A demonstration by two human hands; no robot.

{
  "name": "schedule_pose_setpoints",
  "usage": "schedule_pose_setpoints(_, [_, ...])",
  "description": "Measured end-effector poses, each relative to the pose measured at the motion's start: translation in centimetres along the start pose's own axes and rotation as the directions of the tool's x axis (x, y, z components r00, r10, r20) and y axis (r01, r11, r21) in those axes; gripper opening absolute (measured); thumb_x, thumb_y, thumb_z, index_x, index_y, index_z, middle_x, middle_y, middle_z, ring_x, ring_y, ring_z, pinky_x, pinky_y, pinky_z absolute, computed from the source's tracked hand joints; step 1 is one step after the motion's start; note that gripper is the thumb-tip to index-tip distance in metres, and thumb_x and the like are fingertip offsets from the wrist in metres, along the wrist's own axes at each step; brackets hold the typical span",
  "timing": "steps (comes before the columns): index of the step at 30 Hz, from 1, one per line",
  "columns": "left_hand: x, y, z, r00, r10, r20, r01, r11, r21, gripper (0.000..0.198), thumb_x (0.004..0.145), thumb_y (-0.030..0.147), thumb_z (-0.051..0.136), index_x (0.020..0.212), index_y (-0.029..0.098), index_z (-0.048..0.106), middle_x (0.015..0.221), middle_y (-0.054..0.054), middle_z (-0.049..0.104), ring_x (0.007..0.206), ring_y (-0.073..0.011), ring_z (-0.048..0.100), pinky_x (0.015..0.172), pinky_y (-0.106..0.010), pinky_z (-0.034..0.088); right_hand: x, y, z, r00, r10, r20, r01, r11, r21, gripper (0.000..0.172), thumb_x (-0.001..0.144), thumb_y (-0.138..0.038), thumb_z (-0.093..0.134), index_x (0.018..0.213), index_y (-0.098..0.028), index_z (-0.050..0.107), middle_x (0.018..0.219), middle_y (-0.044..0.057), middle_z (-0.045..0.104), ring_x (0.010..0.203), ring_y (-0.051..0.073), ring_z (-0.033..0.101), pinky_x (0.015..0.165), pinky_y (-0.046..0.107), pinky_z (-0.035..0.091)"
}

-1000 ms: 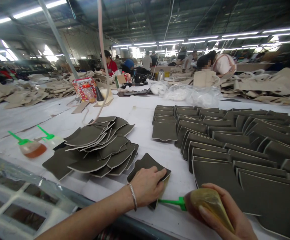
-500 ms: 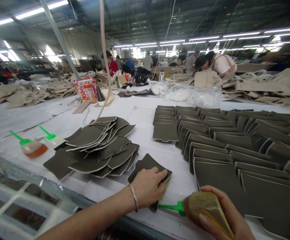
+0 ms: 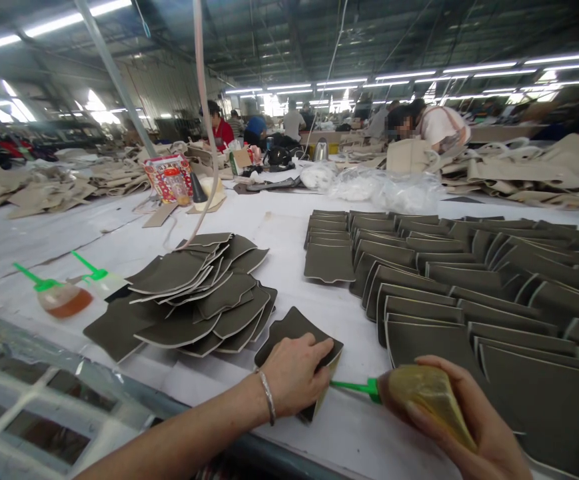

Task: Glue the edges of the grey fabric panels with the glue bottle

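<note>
Near the table's front edge lies a dark grey-brown panel (image 3: 292, 327) with a pale underside showing along its right edge. My left hand (image 3: 296, 373) grips and presses it, index finger reaching to its right corner and the other fingers curled. My right hand (image 3: 474, 417) is wrapped around a squeeze bottle (image 3: 422, 397) of yellowish liquid, tipped on its side. The bottle's thin green nozzle (image 3: 354, 386) points left, its tip close to the panel's right edge. Whether the tip touches the edge I cannot tell.
Left of the panel is a loose pile of similar panels (image 3: 229, 293); overlapping rows of panels (image 3: 419, 313) spread to the right. Two green-nozzled bottles, one with orange liquid (image 3: 69, 303), stand at the left. A hose (image 3: 204, 100) hangs down. Other people work farther back.
My right hand and the bottle have moved up and slightly right, so the nozzle tip has travelled along the panel's edge away from its near corner. My left hand holds its place.
</note>
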State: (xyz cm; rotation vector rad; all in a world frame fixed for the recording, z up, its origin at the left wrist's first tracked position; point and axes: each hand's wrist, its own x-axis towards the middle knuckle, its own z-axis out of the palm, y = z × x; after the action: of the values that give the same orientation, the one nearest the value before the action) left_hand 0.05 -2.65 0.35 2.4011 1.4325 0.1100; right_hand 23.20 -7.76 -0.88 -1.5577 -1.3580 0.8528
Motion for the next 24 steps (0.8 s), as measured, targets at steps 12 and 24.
schedule_pose_setpoints(12, [0.1, -0.1, -0.1, 1.000, 0.012, 0.006, -0.012, 1.000, -0.023, 0.041, 0.088, 0.027, 0.041, 0.127, 0.028, 0.052, 0.091, -0.003, 0.062, 0.080, -0.0237, 0.063, 0.070, -0.034, 0.049, 0.2, -0.2, -0.3, 0.997, -0.077, -0.032, 0.075, 0.996, -0.047, 0.049, 0.078, -0.058, 0.064, 0.114, -0.029, 0.051, 0.106, -0.001, 0.057, 0.094, 0.022, 0.057, 0.087, 0.028, 0.038])
schedule_pose_setpoints(24, [0.2, -0.3, 0.1, 1.000, 0.007, 0.004, -0.007, 1.000, -0.025, 0.039, 0.088, 0.028, 0.042, 0.126, 0.029, 0.053, 0.090, -0.003, 0.062, 0.080, -0.0243, 0.063, 0.069, -0.034, 0.048, 0.4, 0.5, -0.5, 0.988, -0.134, -0.078, 0.125, 0.986, -0.107, 0.046, 0.080, -0.058, 0.062, 0.114, -0.029, 0.052, 0.111, -0.001, 0.056, 0.096, 0.022, 0.055, 0.090, 0.027, 0.038])
